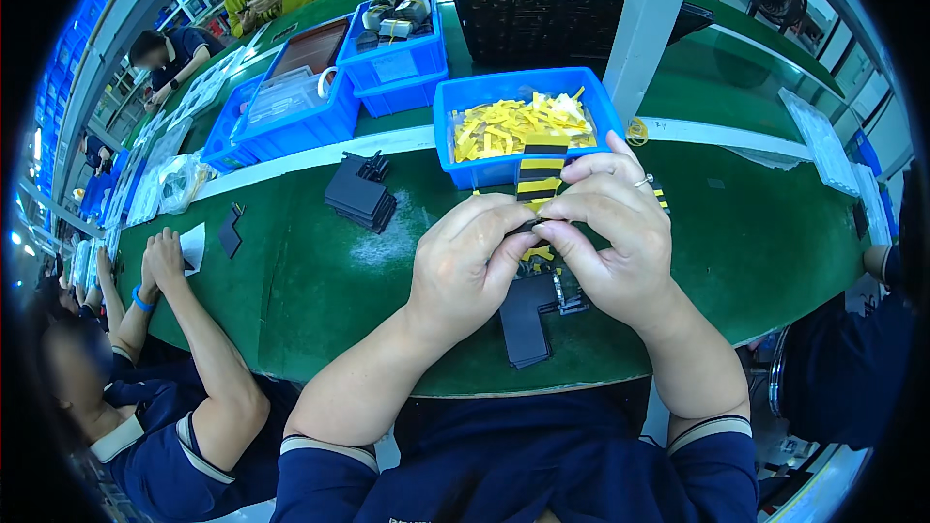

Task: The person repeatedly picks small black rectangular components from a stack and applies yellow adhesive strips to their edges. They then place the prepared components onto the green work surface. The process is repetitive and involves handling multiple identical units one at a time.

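Close together over the green table, my left hand (457, 261) and my right hand (625, 237) pinch a small dark piece (528, 226) between thumbs and fingertips. Most of that piece is hidden by the fingers. Just beyond the fingertips stands a black-and-yellow striped block (540, 172), against the near side of a blue bin. Below my hands lie flat black L-shaped parts (526, 322) with small metallic bits at their right end. Bits of yellow strip (539, 254) show between my wrists. To the left sits a stack of similar black parts (360, 196).
The blue bin (446, 126) holds many yellow strips. Farther left are more blue bins (395, 68) with dark parts and clear trays. A white post (651, 29) rises behind. At left, a co-worker's hands (165, 260) are near a single black part (230, 230).
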Demonstrator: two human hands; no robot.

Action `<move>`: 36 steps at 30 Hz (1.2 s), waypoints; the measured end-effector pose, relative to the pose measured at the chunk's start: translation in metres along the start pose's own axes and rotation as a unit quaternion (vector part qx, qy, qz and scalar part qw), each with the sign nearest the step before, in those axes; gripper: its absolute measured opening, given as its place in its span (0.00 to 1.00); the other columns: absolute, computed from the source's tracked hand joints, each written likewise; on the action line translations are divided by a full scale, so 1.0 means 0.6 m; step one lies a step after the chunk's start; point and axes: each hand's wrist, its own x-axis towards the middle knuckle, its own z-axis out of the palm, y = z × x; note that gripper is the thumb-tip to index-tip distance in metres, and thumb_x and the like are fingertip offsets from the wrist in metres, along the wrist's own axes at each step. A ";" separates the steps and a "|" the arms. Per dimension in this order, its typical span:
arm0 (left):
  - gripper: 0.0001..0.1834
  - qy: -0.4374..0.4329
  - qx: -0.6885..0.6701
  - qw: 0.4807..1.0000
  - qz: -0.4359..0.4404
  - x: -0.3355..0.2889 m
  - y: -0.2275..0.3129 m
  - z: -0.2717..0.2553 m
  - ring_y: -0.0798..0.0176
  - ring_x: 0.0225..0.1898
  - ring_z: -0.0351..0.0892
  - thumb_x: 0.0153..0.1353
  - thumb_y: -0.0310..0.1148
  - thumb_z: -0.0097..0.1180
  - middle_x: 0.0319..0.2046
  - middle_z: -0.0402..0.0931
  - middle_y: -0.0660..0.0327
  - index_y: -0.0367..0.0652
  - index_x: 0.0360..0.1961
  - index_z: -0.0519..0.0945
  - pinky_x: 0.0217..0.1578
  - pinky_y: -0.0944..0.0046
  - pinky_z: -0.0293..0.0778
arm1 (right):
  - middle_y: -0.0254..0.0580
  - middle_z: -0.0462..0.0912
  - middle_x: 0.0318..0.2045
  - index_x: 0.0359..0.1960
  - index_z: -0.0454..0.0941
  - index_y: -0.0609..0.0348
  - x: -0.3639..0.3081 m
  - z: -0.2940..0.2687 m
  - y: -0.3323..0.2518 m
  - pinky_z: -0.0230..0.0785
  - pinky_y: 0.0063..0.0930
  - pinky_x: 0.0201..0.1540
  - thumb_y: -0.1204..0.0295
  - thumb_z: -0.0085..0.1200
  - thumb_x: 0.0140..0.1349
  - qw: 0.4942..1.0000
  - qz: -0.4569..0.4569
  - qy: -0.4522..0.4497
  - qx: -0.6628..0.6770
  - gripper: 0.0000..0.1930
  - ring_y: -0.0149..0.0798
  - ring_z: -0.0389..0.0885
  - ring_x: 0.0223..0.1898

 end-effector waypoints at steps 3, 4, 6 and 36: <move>0.09 -0.008 -0.008 1.000 0.004 -0.003 -0.003 0.000 0.58 0.31 0.78 0.47 0.24 0.63 0.30 0.78 0.54 0.36 0.32 0.78 0.31 0.64 0.74 | 0.37 0.77 0.24 0.25 0.79 0.57 -0.001 -0.002 -0.002 0.59 0.50 0.56 0.76 0.62 0.43 1.000 -0.018 0.002 -0.004 0.06 0.42 0.76 0.34; 0.10 -0.013 -0.013 1.000 -0.004 -0.003 -0.002 -0.001 0.56 0.31 0.79 0.47 0.24 0.63 0.31 0.78 0.53 0.37 0.32 0.78 0.31 0.63 0.74 | 0.37 0.76 0.23 0.25 0.79 0.57 -0.001 -0.001 -0.003 0.60 0.49 0.55 0.76 0.62 0.43 1.000 -0.028 0.008 -0.010 0.06 0.41 0.76 0.34; 0.11 -0.023 -0.025 0.999 -0.020 -0.003 0.001 -0.002 0.54 0.32 0.79 0.46 0.25 0.64 0.31 0.77 0.53 0.37 0.33 0.78 0.32 0.62 0.75 | 0.37 0.75 0.23 0.26 0.78 0.58 0.000 0.000 -0.006 0.61 0.47 0.54 0.76 0.61 0.43 0.998 -0.048 0.020 -0.024 0.06 0.41 0.75 0.32; 0.11 -0.119 -0.429 0.859 -0.253 -0.007 -0.008 -0.010 0.74 0.36 0.71 0.65 0.35 0.48 0.34 0.73 0.64 0.39 0.42 0.68 0.40 0.73 0.65 | 0.35 0.80 0.29 0.32 0.80 0.64 -0.006 -0.012 0.030 0.71 0.18 0.36 0.76 0.59 0.55 0.798 0.311 -0.118 0.503 0.05 0.24 0.78 0.32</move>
